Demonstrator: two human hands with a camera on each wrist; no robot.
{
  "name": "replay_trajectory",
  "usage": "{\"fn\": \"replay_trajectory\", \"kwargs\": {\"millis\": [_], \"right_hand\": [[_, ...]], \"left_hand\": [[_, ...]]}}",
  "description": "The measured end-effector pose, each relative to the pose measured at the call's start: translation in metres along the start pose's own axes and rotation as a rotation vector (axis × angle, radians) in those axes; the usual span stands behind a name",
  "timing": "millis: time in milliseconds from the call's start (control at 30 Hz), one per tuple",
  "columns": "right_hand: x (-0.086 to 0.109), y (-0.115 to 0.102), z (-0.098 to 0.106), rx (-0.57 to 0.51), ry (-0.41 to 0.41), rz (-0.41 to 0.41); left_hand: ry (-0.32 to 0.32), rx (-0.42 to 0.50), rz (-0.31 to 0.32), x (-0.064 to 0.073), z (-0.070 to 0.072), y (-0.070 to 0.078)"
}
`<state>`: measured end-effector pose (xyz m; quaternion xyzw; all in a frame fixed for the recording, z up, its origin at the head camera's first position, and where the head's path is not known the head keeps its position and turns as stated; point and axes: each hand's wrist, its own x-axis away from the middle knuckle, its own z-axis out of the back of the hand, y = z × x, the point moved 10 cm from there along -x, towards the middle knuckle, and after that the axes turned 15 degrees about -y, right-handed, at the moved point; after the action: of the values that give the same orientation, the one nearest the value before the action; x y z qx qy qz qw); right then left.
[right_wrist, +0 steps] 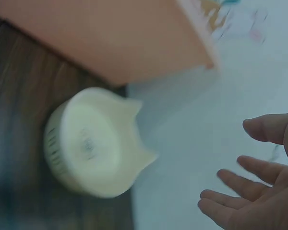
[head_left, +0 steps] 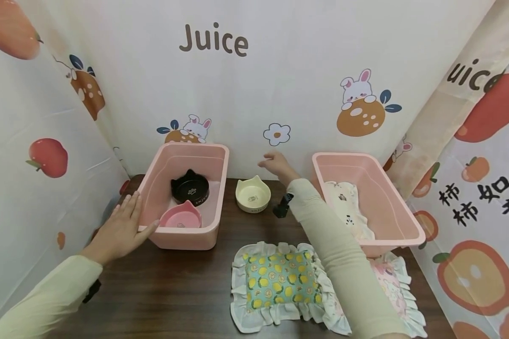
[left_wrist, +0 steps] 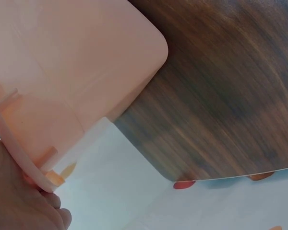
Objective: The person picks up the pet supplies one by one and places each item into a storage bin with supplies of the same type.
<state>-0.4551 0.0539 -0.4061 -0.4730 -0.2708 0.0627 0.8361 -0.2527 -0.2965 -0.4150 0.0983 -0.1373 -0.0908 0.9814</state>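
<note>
Clock centred on the cream bowl (head_left: 253,197), head view. Bowl upright on the desk (head_left: 165,287), standing between the two bins, touching neither. Left bin (head_left: 182,240) at 9 o'clock, right bin (head_left: 383,202) at 3.

Left hand (head_left: 120,228) between 8 and 9, on the left bin's rim: fingers straight along its outer side, thumb lying over the near corner. Presumably steadying the bin; nothing gripped. Right hand (head_left: 275,165) at 1 o'clock, in the air past the bowl, nothing held: fingers loose, wide gap to the thumb. Right wrist view agrees, hand clear of the bowl.

Inside the left bin: black bowl (head_left: 190,188) toward the back, pink bowl (head_left: 182,217) nearer; same cat-ear type, so probably grouped by kind. Right bin has a pale printed cloth piece (head_left: 349,216) against its left wall, maybe the soft-goods bin. Lemon-print cushion (head_left: 280,278) lies between 5 and 6, pink-print cushion (head_left: 388,282) at 4, partly hidden by the right arm.

Materials: bowls round, shallow, two pointed ears, look glossy ceramic. Bins smooth pink plastic by the look, rounded corners, flared walls. Cushions soft fabric, white ruffled edging. Desk dark wood grain.
</note>
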Motion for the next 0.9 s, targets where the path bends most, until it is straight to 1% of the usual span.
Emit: {"fn": "replay_trajectory", "kwargs": {"millis": [100, 167, 233, 300, 433, 533, 667, 800, 900], "right_hand": [[-0.007, 0.033, 0.004, -0.051, 0.017, -0.035], [-0.011, 0.054, 0.002, -0.077, 0.020, -0.054], [-0.014, 0.074, -0.003, -0.118, 0.012, -0.072], [-0.016, 0.093, -0.010, -0.181, 0.000, -0.087], [-0.018, 0.121, -0.027, -0.293, -0.014, -0.101], [-0.020, 0.135, -0.036, -0.346, -0.002, -0.106], [-0.024, 0.147, -0.048, -0.424, 0.011, -0.103], [-0.030, 0.152, -0.059, -0.479, 0.024, -0.076], [-0.032, 0.154, -0.063, -0.493, 0.061, -0.066]], "left_hand": [[-0.004, 0.005, -0.003, 0.000, 0.001, 0.001], [-0.008, 0.010, -0.007, 0.000, 0.002, 0.001], [-0.009, 0.009, -0.011, 0.001, 0.002, 0.002], [-0.010, 0.001, -0.013, 0.001, 0.002, 0.003], [-0.008, 0.003, -0.013, 0.001, 0.002, 0.003], [0.001, 0.004, -0.017, 0.001, 0.002, 0.004], [0.012, -0.003, -0.024, 0.001, 0.002, 0.005], [0.013, -0.003, -0.017, 0.002, 0.002, 0.003], [0.007, -0.003, -0.006, 0.002, 0.002, 0.002]]}}
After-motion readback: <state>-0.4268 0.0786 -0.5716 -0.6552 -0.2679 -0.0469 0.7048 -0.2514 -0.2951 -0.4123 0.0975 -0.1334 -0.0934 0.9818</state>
